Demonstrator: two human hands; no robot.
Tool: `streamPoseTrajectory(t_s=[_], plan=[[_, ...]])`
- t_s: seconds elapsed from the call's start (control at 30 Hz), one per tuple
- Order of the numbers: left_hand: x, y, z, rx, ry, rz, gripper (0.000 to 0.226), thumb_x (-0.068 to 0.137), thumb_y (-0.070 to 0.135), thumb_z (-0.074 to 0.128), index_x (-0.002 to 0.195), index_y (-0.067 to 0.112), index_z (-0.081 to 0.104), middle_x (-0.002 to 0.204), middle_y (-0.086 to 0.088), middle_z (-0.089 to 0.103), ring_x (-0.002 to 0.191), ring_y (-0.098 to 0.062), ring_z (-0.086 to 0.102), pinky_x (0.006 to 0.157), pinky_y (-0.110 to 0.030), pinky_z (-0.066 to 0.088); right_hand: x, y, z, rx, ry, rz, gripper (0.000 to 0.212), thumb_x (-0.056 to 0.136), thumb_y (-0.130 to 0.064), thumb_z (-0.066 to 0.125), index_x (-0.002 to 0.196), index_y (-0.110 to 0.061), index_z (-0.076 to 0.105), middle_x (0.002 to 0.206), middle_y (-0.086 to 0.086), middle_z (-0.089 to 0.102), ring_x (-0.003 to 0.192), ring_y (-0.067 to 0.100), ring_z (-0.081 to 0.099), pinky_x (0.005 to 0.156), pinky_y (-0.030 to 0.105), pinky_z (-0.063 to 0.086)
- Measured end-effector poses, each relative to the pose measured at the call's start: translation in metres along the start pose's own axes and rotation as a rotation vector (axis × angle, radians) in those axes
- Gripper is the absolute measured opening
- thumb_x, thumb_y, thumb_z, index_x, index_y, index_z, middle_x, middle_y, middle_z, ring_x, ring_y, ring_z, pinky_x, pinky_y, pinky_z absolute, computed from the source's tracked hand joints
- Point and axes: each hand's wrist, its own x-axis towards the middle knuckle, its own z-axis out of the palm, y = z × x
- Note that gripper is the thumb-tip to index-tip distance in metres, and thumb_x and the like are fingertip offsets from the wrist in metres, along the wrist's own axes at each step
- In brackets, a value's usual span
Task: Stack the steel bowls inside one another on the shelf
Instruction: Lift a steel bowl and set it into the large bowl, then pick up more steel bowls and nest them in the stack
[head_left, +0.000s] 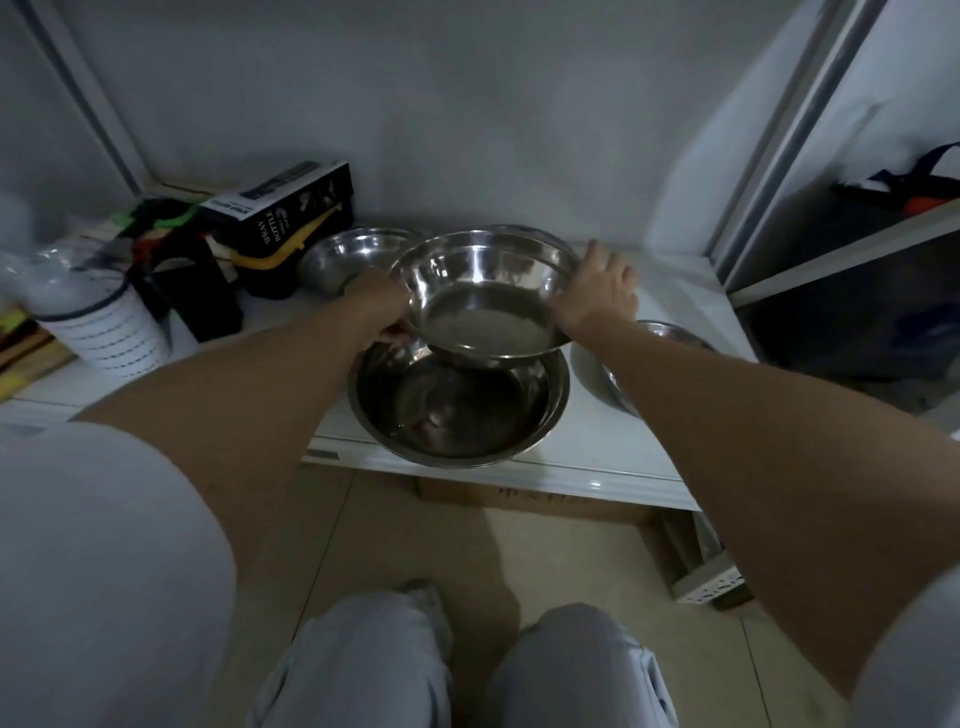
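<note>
A steel bowl hangs tilted toward me in the air, gripped at its left rim by my left hand and at its right rim by my right hand. Just below it, a larger steel bowl rests at the front edge of the white shelf. A smaller steel bowl sits behind to the left. Another steel bowl lies to the right, mostly hidden by my right forearm. A further rim shows behind the held bowl.
At the shelf's left stand a black spray bottle box, a yellow-rimmed black container, a dark box and a white ribbed container. A sliding door frame rises at the right. A cardboard box sits under the shelf.
</note>
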Motion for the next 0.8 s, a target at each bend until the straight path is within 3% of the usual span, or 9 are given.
streamPoseTrajectory(t_s=[0.07, 0.13, 0.27, 0.37, 0.43, 0.57, 0.7, 0.8], plan=[[-0.007, -0.005, -0.005, 0.05, 0.004, 0.009, 0.006, 0.093, 0.01, 0.056, 0.089, 0.006, 0.055, 0.07, -0.011, 0.058, 0.05, -0.019, 0.06, 0.034, -0.018, 0.05, -0.003, 0.003, 0.003, 0.105, -0.096, 0.091, 0.06, 0.092, -0.022, 0.056, 0.142, -0.004, 0.031, 0.142, 0.02, 0.039, 0.131, 0.039, 0.043, 0.103, 0.04, 0.038], [-0.01, -0.012, -0.01, 0.075, 0.012, -0.007, 0.019, 0.094, 0.021, 0.056, 0.082, 0.008, 0.051, 0.073, -0.01, 0.06, 0.058, -0.02, 0.06, 0.045, -0.024, 0.053, -0.009, 0.003, 0.006, 0.08, -0.12, 0.085, 0.056, 0.094, -0.019, 0.054, 0.142, 0.002, 0.033, 0.141, 0.021, 0.04, 0.128, 0.038, 0.048, 0.101, 0.038, 0.04], [-0.014, -0.04, -0.017, 0.241, 0.042, -0.032, 0.023, 0.095, 0.026, 0.051, 0.092, 0.005, 0.06, 0.08, -0.013, 0.063, 0.063, -0.023, 0.061, 0.062, -0.033, 0.054, -0.022, -0.001, 0.015, 0.03, -0.134, 0.046, 0.049, 0.095, -0.019, 0.052, 0.136, 0.005, 0.041, 0.134, 0.02, 0.046, 0.119, 0.035, 0.054, 0.094, 0.037, 0.044], [-0.019, -0.058, -0.02, 0.561, 0.035, 0.085, 0.017, 0.094, 0.02, 0.055, 0.087, 0.006, 0.061, 0.074, -0.008, 0.059, 0.065, -0.02, 0.058, 0.063, -0.031, 0.052, -0.031, 0.003, 0.025, 0.027, -0.239, 0.061, 0.031, 0.093, -0.009, 0.054, 0.121, 0.005, 0.054, 0.101, 0.011, 0.06, 0.092, 0.026, 0.06, 0.077, 0.028, 0.047], [-0.019, -0.064, -0.023, 0.773, 0.063, 0.192, 0.017, 0.091, 0.022, 0.059, 0.093, 0.006, 0.064, 0.077, -0.006, 0.061, 0.073, -0.021, 0.06, 0.064, -0.031, 0.049, -0.037, 0.006, 0.03, 0.057, -0.287, 0.074, 0.026, 0.092, -0.005, 0.054, 0.117, 0.004, 0.054, 0.087, 0.007, 0.057, 0.089, 0.026, 0.061, 0.075, 0.026, 0.047], [-0.008, -0.069, -0.024, 0.929, 0.14, 0.293, 0.018, 0.086, 0.029, 0.061, 0.094, 0.014, 0.067, 0.089, -0.004, 0.068, 0.083, -0.02, 0.065, 0.068, -0.03, 0.048, -0.038, 0.012, 0.042, 0.051, -0.305, 0.065, 0.038, 0.091, -0.006, 0.055, 0.127, 0.001, 0.044, 0.12, 0.017, 0.058, 0.11, 0.032, 0.061, 0.081, 0.031, 0.048], [0.003, -0.069, -0.019, 1.163, 0.227, 0.293, 0.022, 0.082, 0.037, 0.06, 0.087, 0.016, 0.065, 0.081, -0.002, 0.065, 0.078, -0.02, 0.064, 0.074, -0.035, 0.055, -0.028, 0.013, 0.051, -0.011, -0.316, 0.034, 0.045, 0.09, -0.008, 0.058, 0.131, -0.001, 0.04, 0.125, 0.016, 0.054, 0.114, 0.033, 0.058, 0.09, 0.036, 0.048], [0.014, -0.06, -0.021, 1.239, 0.214, 0.287, 0.024, 0.086, 0.036, 0.056, 0.082, 0.014, 0.065, 0.078, -0.002, 0.065, 0.074, -0.018, 0.063, 0.071, -0.031, 0.052, -0.013, 0.009, 0.052, -0.095, -0.282, -0.008, 0.051, 0.09, -0.018, 0.059, 0.134, -0.001, 0.039, 0.127, 0.017, 0.051, 0.119, 0.033, 0.054, 0.098, 0.04, 0.048]])
